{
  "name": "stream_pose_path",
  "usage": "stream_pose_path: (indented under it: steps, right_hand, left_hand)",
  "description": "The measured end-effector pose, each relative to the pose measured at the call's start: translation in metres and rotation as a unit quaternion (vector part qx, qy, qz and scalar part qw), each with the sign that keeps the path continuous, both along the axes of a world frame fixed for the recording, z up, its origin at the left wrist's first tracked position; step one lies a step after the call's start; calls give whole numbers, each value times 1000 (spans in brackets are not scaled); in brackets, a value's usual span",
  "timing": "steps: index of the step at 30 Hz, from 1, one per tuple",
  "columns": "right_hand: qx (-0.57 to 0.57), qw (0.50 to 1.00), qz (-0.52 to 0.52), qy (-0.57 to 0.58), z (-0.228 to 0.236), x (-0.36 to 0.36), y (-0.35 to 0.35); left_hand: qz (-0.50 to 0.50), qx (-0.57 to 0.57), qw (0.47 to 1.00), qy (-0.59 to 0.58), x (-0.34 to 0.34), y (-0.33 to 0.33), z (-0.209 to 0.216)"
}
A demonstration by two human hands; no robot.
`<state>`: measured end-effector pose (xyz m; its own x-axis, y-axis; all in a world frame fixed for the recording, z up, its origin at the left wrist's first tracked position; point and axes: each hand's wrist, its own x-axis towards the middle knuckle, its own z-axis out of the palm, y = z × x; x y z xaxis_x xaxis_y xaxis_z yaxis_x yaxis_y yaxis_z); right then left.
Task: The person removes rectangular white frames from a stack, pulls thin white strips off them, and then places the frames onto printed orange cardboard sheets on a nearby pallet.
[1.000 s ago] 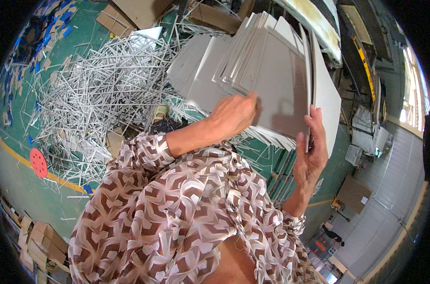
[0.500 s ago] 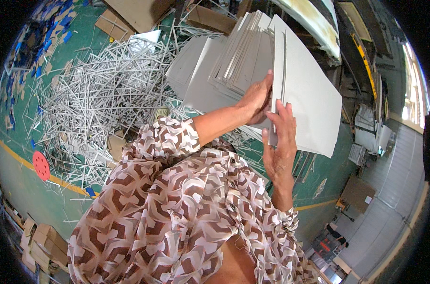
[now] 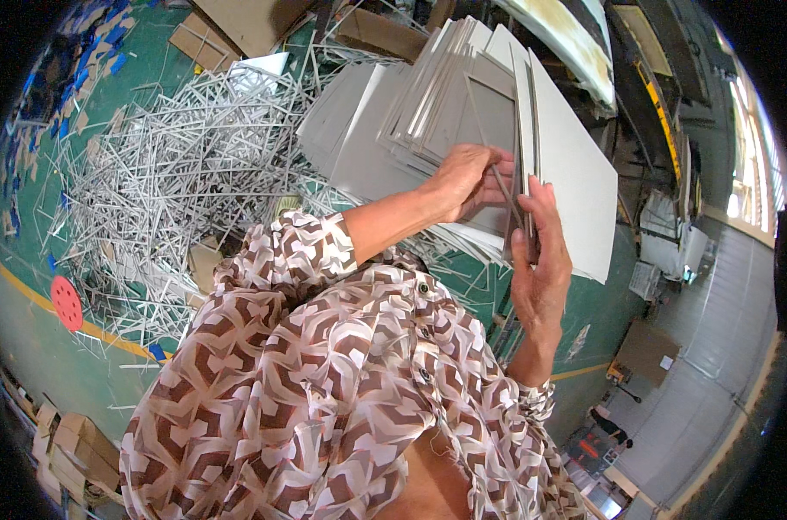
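My left hand [image 3: 469, 184] is closed around a thin grey strip [image 3: 495, 165] that slants along the near face of the upright white boards. My right hand [image 3: 545, 256] grips the lower left edge of these white boards [image 3: 575, 182], thumb on one side and fingers on the other. The boards stand on edge, leaning to the right, with narrow gaps between them. Left of them, a fanned stack of white boards [image 3: 359, 147] lies behind my left forearm. Where the strip's lower end sits is partly hidden by my right hand's fingers.
A big tangled heap of thin white strips [image 3: 177, 191] covers the green floor [image 3: 142, 65] on the left. Cardboard pieces [image 3: 207, 42] lie at the back. A red perforated disc [image 3: 66, 303] sits by the yellow floor line. Metal machinery [image 3: 662, 113] stands at the right.
My left hand has shifted slightly down, and a strip now shows slanting away from the boards. My right hand has moved right and closed on the board edges, which have spread apart.
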<state>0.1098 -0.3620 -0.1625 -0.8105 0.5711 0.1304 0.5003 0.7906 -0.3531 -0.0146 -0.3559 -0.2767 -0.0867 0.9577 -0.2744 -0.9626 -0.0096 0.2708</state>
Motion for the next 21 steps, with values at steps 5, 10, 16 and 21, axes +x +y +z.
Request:
stream_pose_path:
  steps: [5,10,16,21]
  right_hand:
    - [-14,999,-7,-35,-14,7,2]
    - [-67,996,17,-53,-10,6,5]
    - [-71,994,24,-83,-11,7,7]
    - [-106,990,-20,-86,-4,-7,-1]
  left_hand:
    - [-71,32,996,-43,1,-13,8]
    - [-77,74,987,-122,7,-9,-4]
    - [-85,82,985,-126,9,-11,-10]
    - [-121,123,983,-59,8,-20,-12]
